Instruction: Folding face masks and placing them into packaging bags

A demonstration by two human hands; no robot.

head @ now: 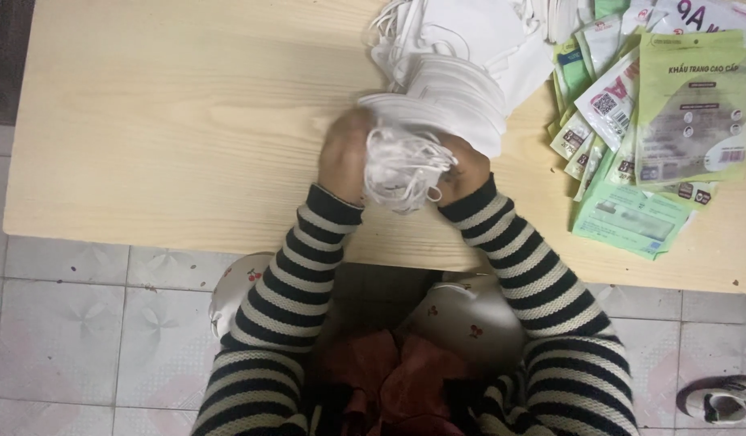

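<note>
A stack of white folded face masks [437, 109] rests on the light wooden table [179, 121], its tangled white ear loops [401, 165] hanging toward me. My left hand [344, 153] grips the stack's left side and my right hand [468, 165] grips its right side, both with fingers closed around the masks. Striped black-and-white sleeves cover both forearms. More loose white masks [462, 32] are piled behind the stack at the table's far edge.
Several green and white printed plastic pouches [655, 121] lie fanned out on the right part of the table. Pale patterned floor tiles [74, 339] show below the table edge. A white shoe [724, 400] sits at the bottom right.
</note>
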